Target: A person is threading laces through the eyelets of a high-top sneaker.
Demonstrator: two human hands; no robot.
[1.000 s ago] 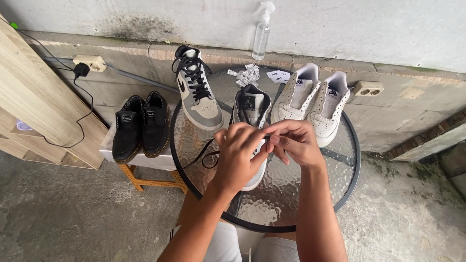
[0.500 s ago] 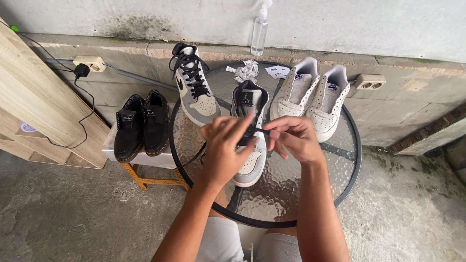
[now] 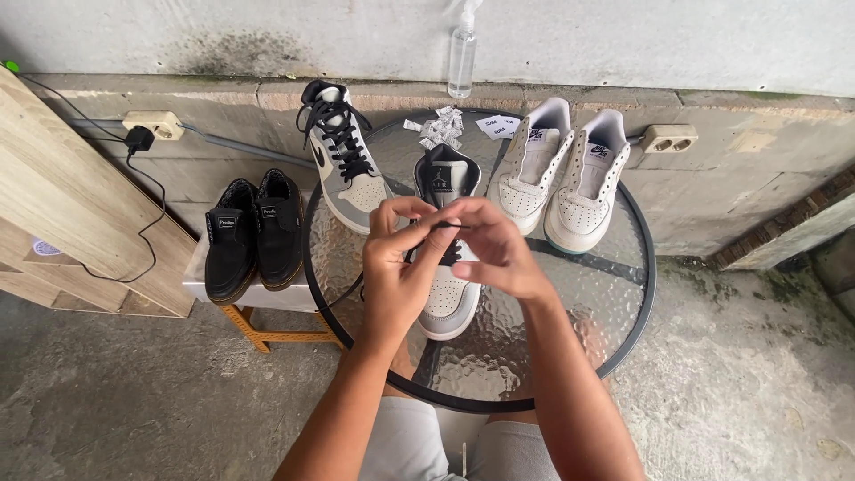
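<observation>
Grey sneaker (image 3: pixel 448 294) sits mid tabletop (image 3: pixel 570 356), toe toward the near edge, so its eyelets face up for lacing. Left hand (image 3: pixel 401 267) and right hand (image 3: pixel 494 245) both pinch the black lace (image 3: pixel 443 227), pulled taut above the tongue.

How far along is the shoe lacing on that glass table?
Done: one grey sneaker already has its black lace threaded. In hand: the left hand and right hand work a black lace on the second grey sneaker. Left: the white pair shows no laces.
</observation>
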